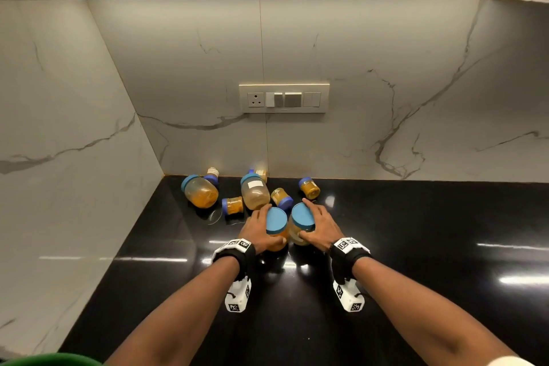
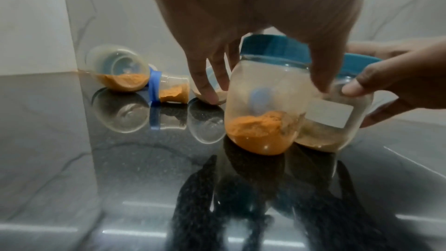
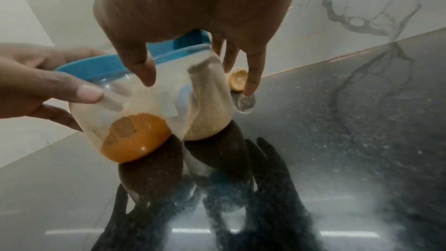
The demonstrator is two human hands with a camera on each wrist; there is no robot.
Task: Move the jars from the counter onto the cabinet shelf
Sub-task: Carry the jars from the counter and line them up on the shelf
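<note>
Two jars stand side by side on the black counter (image 1: 416,246), one in each of your hands. Your left hand (image 1: 258,232) is wrapped round the jar with orange powder (image 2: 263,102); your right hand (image 1: 322,226) is wrapped round the jar with pale powder (image 3: 207,102). Six more jars (image 1: 255,192) lie tipped near the marble wall (image 1: 386,68)

Both forearms reach forward, side by side — left hand (image 1: 259,230) and right hand (image 1: 322,224) each curled around a jar.
</note>
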